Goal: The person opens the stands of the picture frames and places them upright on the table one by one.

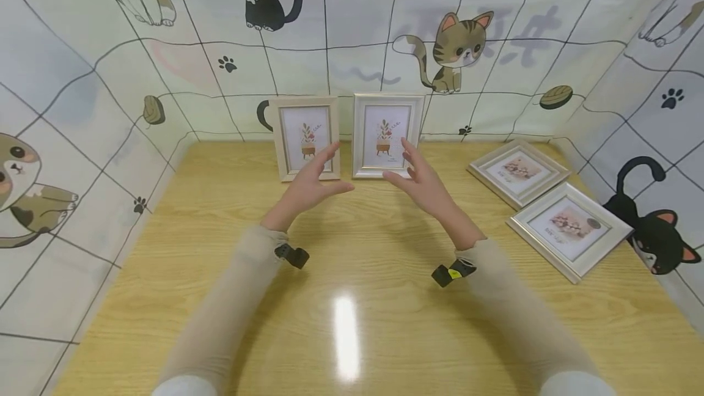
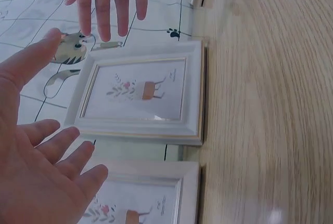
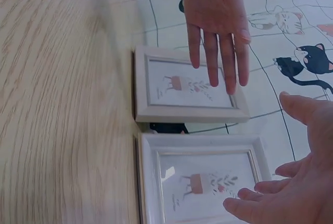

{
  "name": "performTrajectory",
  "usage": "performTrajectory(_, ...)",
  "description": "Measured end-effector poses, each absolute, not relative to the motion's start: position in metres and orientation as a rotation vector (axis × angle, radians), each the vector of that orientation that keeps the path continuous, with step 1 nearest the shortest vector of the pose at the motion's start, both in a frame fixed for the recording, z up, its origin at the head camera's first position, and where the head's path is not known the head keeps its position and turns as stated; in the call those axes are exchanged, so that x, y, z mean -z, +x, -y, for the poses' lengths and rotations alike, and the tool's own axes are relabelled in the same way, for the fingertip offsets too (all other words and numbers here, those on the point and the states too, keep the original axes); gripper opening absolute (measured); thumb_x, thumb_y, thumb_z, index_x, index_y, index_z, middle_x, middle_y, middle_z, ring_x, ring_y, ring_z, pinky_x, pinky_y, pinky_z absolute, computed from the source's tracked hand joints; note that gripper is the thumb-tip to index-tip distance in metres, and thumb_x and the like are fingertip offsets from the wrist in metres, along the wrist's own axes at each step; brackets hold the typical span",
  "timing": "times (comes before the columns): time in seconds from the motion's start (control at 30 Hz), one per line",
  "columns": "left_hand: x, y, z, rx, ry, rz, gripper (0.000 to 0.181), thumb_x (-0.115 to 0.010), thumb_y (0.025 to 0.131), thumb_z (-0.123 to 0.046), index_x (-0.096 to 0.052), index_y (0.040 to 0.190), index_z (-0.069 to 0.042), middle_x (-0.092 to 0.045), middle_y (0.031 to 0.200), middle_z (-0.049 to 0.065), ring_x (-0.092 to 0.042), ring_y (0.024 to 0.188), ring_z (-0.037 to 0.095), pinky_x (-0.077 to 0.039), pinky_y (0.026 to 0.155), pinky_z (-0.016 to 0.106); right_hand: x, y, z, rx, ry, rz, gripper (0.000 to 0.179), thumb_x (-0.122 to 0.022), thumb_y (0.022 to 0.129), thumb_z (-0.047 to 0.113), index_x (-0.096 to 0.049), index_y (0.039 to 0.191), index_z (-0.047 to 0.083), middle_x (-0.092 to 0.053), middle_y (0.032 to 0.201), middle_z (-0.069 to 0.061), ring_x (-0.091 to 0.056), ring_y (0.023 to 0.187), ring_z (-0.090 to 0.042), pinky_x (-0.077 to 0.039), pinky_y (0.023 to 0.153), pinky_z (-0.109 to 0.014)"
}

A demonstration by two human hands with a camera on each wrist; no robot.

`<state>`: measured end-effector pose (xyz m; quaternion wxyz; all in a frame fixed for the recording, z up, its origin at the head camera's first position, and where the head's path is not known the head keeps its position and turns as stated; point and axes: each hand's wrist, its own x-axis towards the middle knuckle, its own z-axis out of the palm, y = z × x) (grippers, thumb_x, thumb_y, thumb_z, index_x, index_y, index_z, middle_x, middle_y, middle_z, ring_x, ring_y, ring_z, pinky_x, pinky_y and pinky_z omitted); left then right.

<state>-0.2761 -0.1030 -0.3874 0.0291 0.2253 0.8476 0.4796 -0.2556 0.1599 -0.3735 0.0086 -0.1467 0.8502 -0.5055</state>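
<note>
Two picture frames with potted-plant prints stand upright side by side at the back of the table. The left one is a beige picture frame (image 1: 277, 139); the right one is a white picture frame (image 1: 359, 139) with a thin gold inner line. My left hand (image 1: 309, 187) hovers in front of the beige frame, fingers spread and holding nothing. My right hand (image 1: 423, 183) is raised before the white frame's right side, also with nothing in it. In the left wrist view the white frame (image 2: 195, 94) shows between both hands, whose palms face each other.
On the right of the wooden table (image 1: 220, 261) lie a beige frame (image 1: 495, 184) and a silvery-white frame (image 1: 591, 255), both flat with pinkish prints. A cat-patterned cloth (image 1: 357, 29) hangs behind and along both sides.
</note>
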Motion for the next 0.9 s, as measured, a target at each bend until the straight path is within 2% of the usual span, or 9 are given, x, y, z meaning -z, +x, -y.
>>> performTrajectory(0.1, 0.387, -0.276, 0.095, -1.427, 0.712, -2.612, 0.093, -0.077, 0.087, -0.036, -0.022, 0.160, -0.023, -0.026, 0.166, 0.002, -0.028, 0.152, 0.026, -0.027, 0.125, 0.047, 0.372, -0.251, -0.171, 1.556, -0.431, -2.681, 0.084, -0.062, 0.099, 0.029, -0.007, 0.162, 0.014, -0.010, 0.169, -0.007, -0.018, 0.155, -0.034, -0.023, 0.125, -0.053)
performTrajectory(0.47, 0.394, -0.276, 0.061, -1.353, 0.821, -2.526, 0.090, -0.077, 0.086, -0.038, -0.025, 0.159, -0.026, -0.028, 0.165, -0.003, -0.030, 0.151, 0.025, -0.027, 0.124, 0.051, 0.371, -0.241, -0.213, 1.508, -0.370, -2.716, 0.088, -0.062, 0.099, 0.031, -0.001, 0.162, 0.019, -0.003, 0.169, -0.007, -0.012, 0.155, -0.036, -0.019, 0.125, -0.058)
performTrajectory(0.7, 0.405, -0.276, 0.027, -1.307, 0.894, -2.435, 0.090, -0.078, 0.085, -0.041, -0.028, 0.158, -0.026, -0.032, 0.163, -0.004, -0.032, 0.150, 0.020, -0.031, 0.123, 0.046, 0.371, -0.230, -0.245, 1.525, -0.322, -2.698, 0.090, -0.060, 0.100, 0.029, 0.004, 0.161, 0.015, 0.002, 0.169, -0.012, -0.006, 0.155, -0.042, -0.014, 0.123, -0.064)
performTrajectory(0.9, 0.416, -0.275, 0.000, -1.229, 0.976, -2.389, 0.087, -0.076, 0.086, -0.041, -0.031, 0.157, -0.021, -0.035, 0.162, -0.001, -0.033, 0.150, 0.020, -0.031, 0.124, 0.039, 0.372, -0.209, -0.278, 1.464, -0.257, -2.749, 0.089, -0.058, 0.101, 0.031, 0.004, 0.161, 0.012, 0.001, 0.168, -0.016, -0.009, 0.152, -0.047, -0.017, 0.120, -0.068)
